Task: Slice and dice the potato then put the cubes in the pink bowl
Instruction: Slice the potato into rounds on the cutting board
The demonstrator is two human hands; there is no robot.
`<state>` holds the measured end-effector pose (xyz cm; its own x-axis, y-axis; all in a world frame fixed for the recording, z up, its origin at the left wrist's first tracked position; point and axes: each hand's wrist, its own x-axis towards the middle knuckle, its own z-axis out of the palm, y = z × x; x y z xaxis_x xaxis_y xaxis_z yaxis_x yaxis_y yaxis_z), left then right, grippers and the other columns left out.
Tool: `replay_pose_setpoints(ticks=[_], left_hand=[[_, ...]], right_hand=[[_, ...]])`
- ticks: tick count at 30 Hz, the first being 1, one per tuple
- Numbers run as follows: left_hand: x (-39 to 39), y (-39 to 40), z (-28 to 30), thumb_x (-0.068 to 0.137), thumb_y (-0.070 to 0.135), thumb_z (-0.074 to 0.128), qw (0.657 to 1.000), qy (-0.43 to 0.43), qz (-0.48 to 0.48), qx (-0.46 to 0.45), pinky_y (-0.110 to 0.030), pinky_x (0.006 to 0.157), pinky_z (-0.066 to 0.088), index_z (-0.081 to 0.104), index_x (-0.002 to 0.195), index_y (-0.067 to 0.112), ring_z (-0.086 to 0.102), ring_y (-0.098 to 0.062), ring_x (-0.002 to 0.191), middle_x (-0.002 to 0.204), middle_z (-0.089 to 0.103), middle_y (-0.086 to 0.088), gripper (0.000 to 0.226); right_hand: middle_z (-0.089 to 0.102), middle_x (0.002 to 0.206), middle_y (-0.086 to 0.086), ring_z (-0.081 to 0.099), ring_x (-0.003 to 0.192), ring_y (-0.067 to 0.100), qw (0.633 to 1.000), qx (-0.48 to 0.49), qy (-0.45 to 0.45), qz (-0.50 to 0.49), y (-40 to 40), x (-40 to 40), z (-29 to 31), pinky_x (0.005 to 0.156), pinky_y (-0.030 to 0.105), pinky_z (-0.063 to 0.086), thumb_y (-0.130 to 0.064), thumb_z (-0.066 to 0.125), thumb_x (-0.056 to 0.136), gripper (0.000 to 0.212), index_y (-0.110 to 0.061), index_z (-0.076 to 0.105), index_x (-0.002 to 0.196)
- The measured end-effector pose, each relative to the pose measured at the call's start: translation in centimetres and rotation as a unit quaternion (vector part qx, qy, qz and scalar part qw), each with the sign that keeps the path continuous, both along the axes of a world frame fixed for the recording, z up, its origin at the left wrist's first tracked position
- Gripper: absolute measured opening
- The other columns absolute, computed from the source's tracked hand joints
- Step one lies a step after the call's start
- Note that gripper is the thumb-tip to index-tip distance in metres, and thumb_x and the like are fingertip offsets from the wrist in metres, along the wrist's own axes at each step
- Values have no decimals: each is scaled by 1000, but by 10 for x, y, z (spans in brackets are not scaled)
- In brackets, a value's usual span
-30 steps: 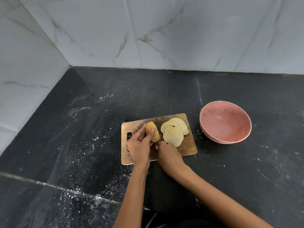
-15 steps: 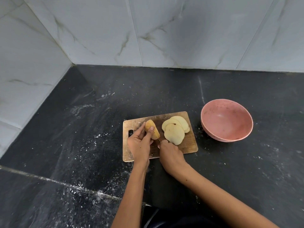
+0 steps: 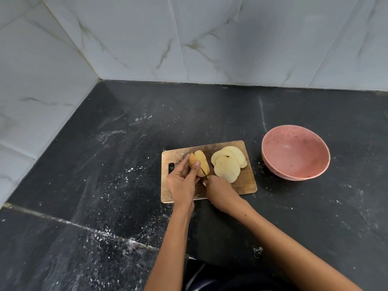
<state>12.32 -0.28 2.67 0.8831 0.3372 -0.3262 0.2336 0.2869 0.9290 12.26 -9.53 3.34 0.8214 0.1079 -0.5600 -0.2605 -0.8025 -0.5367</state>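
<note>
A: Left first. We see the left hand (image 3: 182, 181) on the board (image 3: 247, 185), fingers curled round the potato (image 3: 202, 162) end piece.

B: Agreed. Then the knife (image 3: 204, 172) is cutting into it, with the right hand (image 3: 220, 192) wrapped round the handle.

A: Slices (image 3: 227, 166) overlap on the board's right half.

B: We put the bowl (image 3: 294, 153) on the counter (image 3: 105, 175), just right of the board, no cubes inside.

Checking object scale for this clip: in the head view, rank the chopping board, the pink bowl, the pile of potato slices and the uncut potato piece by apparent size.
1. Chopping board, largest.
2. Pink bowl.
3. Pile of potato slices.
4. Uncut potato piece, smallest, partly hidden by the left hand.
</note>
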Motion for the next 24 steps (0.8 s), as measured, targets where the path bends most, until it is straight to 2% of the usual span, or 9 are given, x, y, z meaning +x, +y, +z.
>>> replay_pose_setpoints(ticks=[3, 7, 11, 13, 15, 17, 20, 22, 24], left_hand=[[-1, 0, -1, 86, 4, 66, 1000, -3, 0, 1, -27, 76, 59, 60, 126, 15, 68, -15, 101, 115, 69, -8, 42], [-4, -1, 0, 87, 6, 66, 1000, -12, -1, -3, -26, 75, 58, 59, 122, 23, 67, -14, 103, 116, 69, -6, 40], [-5, -1, 0, 87, 6, 66, 1000, -18, -1, 4, -26, 75, 59, 60, 120, 25, 67, -13, 102, 117, 69, -6, 39], [-5, 0, -2, 87, 5, 66, 1000, -20, -3, 1, -27, 76, 59, 60, 119, 25, 68, -14, 103, 116, 69, -6, 38], [-5, 0, -3, 86, 3, 66, 1000, -22, -8, -2, -27, 75, 59, 61, 122, 21, 67, -14, 103, 115, 69, -5, 40], [-4, -1, -3, 86, 2, 66, 999, -25, -21, 3, -25, 76, 58, 60, 126, 16, 67, -12, 103, 114, 69, -1, 43], [-5, -3, -3, 86, 3, 67, 1000, -20, -23, 5, -24, 78, 57, 59, 129, 14, 67, -9, 103, 113, 69, 2, 45], [-4, -2, -3, 86, 4, 67, 1000, -13, -18, 2, -24, 77, 58, 60, 128, 15, 67, -8, 102, 113, 70, 3, 43], [-3, -1, -3, 86, 5, 67, 1000, -12, -17, 0, -25, 77, 58, 61, 126, 15, 67, -9, 101, 112, 70, 2, 42]], right_hand=[[59, 113, 12, 57, 106, 26, 1000, -12, 13, 1, -6, -10, -1, 83, 33, 45, -23, 41, 102, 23, -10, 54, 116], [60, 113, 11, 57, 107, 26, 1000, -10, 24, -11, -11, -16, -2, 81, 32, 43, -23, 41, 103, 23, -10, 54, 116], [61, 103, 11, 58, 86, 23, 998, 3, 60, -29, -16, -21, -1, 70, 32, 46, -27, 38, 103, 25, -11, 55, 114], [57, 94, 11, 53, 68, 21, 995, 16, 90, -44, -22, -27, 0, 55, 30, 47, -29, 38, 104, 22, -15, 52, 94], [54, 85, 8, 46, 57, 17, 994, 28, 96, -52, -28, -35, 3, 46, 27, 41, -31, 36, 104, 31, -19, 41, 76], [50, 78, 4, 45, 58, 14, 995, 34, 82, -41, -32, -40, 7, 49, 25, 39, -32, 36, 104, 32, -20, 41, 75], [55, 86, 6, 53, 73, 18, 999, 22, 41, -13, -37, -42, 16, 62, 30, 43, -32, 38, 103, 27, -14, 52, 90], [58, 86, 5, 57, 79, 21, 1000, 12, 19, -3, -45, -44, 22, 68, 31, 42, -33, 38, 103, 28, -13, 53, 89], [58, 81, 3, 57, 76, 19, 999, 19, 26, -2, -56, -46, 31, 67, 30, 44, -34, 38, 103, 30, -15, 53, 85]])
